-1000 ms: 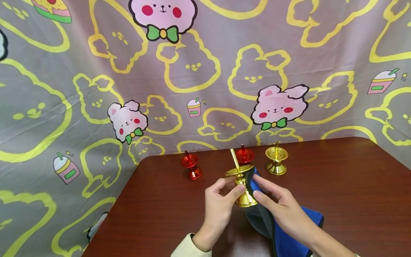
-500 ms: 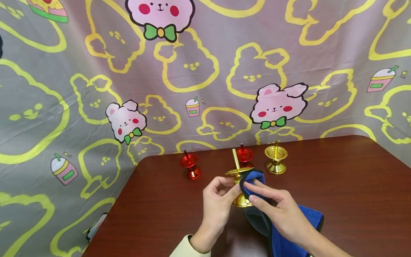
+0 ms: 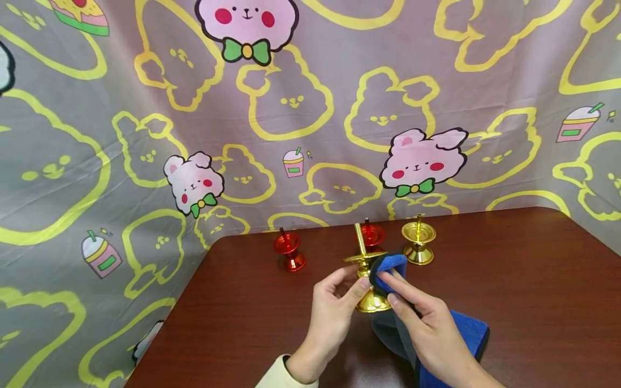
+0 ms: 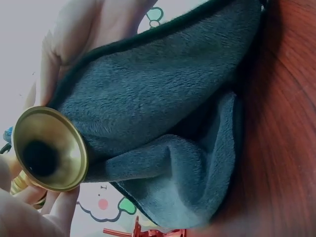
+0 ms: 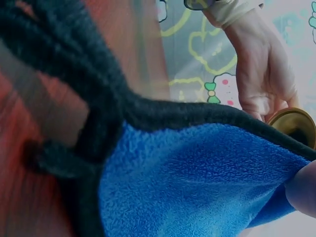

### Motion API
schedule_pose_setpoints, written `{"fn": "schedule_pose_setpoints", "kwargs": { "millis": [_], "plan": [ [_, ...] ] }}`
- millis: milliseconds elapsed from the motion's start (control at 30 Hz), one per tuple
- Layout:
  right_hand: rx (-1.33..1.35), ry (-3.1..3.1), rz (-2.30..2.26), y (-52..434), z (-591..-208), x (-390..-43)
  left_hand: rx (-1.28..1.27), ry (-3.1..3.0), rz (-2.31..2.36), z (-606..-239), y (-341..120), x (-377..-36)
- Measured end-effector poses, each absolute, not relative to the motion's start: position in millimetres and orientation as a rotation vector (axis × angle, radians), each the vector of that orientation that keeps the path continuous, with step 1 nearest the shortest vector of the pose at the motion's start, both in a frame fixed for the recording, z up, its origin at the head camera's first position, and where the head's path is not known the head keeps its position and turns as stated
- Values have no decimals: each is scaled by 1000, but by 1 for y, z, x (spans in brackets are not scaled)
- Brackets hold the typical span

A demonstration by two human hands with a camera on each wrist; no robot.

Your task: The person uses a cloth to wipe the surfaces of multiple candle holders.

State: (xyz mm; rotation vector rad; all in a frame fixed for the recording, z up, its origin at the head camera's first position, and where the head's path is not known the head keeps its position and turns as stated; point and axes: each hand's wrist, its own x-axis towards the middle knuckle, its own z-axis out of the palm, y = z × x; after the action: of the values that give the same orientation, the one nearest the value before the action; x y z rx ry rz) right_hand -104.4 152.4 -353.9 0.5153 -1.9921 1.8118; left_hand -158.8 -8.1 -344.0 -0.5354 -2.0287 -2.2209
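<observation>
Left hand [image 3: 335, 302] fingers pinch gold candlestick [image 3: 367, 280]; right hand [image 3: 427, 328] fingers press blue cloth [image 3: 388, 267] against it.

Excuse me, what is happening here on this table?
A person is holding a gold candle holder by its stem with the left hand, lifted and tilted above the brown table. The right hand presses a blue cloth against its dish. Two red candle holders and another gold one stand behind.

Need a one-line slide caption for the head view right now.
Left hand holds a gold candlestick while right hand presses a blue cloth against it.
</observation>
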Motion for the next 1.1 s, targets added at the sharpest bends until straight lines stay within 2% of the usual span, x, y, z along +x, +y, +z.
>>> {"fn": "schedule_pose_setpoints", "kwargs": {
  "millis": [300, 567, 1100],
  "plan": [
    [589, -2025, 1932, 155, -350, -106, -556, -2021, -2201, -346, -9, -159],
    [460, -2035, 2202, 154, -348, -109, -572, -2022, -2102, -352, -10, -160],
    [404, -1923, 2597, 154, -339, -111, -581, -1976, -2106, -355, -13, -160]
  ]
}}
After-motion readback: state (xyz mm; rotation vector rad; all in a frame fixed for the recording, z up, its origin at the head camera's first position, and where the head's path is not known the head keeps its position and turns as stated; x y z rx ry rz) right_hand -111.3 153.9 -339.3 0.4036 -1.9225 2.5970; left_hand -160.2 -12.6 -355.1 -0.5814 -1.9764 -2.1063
